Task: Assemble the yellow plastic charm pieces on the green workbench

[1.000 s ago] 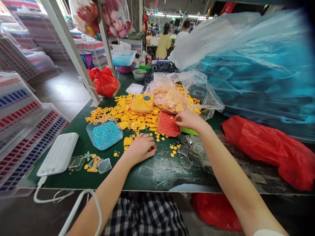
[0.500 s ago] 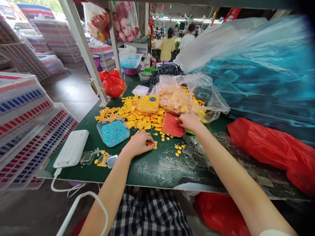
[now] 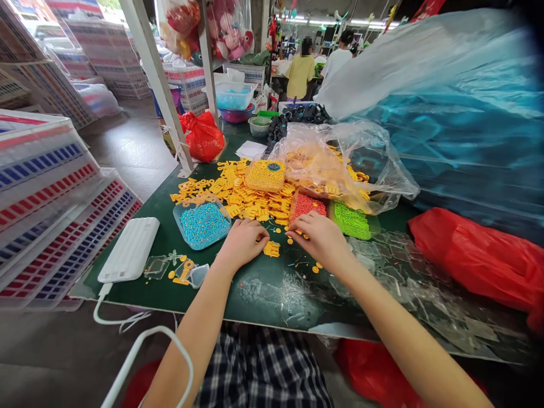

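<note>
My left hand (image 3: 245, 242) rests on the green table beside the tray of blue beads (image 3: 204, 223), its fingers closed on something too small to make out. Just right of its fingertips lies a yellow plastic piece (image 3: 272, 249). In front of the tray of red beads (image 3: 309, 205), my right hand (image 3: 317, 237) has its fingers pinched together; what they hold, if anything, is hidden. Green beads (image 3: 351, 220) fill a tray to its right. Behind both hands spreads a pile of yellow pieces (image 3: 255, 203), with a tray of yellow beads (image 3: 264, 174) on top.
A white power bank (image 3: 128, 249) with a cable lies at the left table edge. Clear plastic pieces (image 3: 395, 266) and a red bag (image 3: 471, 255) are on the right. A clear bag (image 3: 340, 164) covers more yellow pieces. Two people stand in the background.
My right hand has moved back from the red beads toward my left hand, uncovering the green beads. My left hand has shifted slightly, and the yellow piece by its fingertips is more visible.
</note>
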Demonstrator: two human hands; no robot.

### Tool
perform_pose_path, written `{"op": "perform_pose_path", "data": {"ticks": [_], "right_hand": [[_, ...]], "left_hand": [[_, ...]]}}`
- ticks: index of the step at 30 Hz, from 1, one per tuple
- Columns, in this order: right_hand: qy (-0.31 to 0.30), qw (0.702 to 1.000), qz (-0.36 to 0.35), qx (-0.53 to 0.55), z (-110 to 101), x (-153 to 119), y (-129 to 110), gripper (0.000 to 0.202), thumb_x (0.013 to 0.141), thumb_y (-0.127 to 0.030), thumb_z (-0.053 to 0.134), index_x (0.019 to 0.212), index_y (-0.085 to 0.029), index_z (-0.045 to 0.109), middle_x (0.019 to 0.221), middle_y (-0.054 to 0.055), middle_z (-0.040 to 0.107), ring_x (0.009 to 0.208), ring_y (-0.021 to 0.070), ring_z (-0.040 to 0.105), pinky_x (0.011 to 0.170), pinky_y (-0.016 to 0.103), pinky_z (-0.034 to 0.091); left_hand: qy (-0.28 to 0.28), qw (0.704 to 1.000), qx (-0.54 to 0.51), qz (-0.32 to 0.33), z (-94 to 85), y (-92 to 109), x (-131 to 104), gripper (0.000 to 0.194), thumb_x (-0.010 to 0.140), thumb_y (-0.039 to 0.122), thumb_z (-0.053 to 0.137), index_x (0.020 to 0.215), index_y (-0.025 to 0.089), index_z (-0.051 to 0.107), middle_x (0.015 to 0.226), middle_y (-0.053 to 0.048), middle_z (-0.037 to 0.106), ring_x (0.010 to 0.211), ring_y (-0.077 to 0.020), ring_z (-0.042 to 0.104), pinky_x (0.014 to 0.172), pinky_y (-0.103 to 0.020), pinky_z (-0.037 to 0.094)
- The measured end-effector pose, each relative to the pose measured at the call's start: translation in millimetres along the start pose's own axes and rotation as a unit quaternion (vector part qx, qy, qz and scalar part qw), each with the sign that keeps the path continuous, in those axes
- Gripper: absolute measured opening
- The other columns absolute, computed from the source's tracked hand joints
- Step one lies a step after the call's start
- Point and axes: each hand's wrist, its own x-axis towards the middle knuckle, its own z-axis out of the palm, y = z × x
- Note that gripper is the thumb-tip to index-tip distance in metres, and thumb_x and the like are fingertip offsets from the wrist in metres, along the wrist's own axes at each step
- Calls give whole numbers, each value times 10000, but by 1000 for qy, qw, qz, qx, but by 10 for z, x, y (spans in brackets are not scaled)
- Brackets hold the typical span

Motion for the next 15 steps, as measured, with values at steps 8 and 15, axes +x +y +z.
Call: {"op": "perform_pose_path", "data": {"ticks": [8, 15], "right_hand": [[-70, 996, -32, 46, 378, -69, -241, 152, 923, -302, 576, 864, -203, 675, 838, 37, 678, 799, 179, 570, 643, 282, 397], [-55, 998, -8, 31, 470, -142, -253, 154, 909, -307, 597, 840, -205, 689, 808, 25, 685, 787, 181, 568, 622, 291, 403]], "left_hand": [[-35, 999, 0, 5, 33, 21, -8, 179, 921, 264, 539, 931, 179, 696, 973, -54, 686, 982, -237, 588, 872, -384, 413], [-45, 999, 7, -15, 28, 50, -22, 203, 938, 257, 521, 944, 168, 703, 992, -76, 657, 1001, -254, 558, 881, -394, 414]]}}
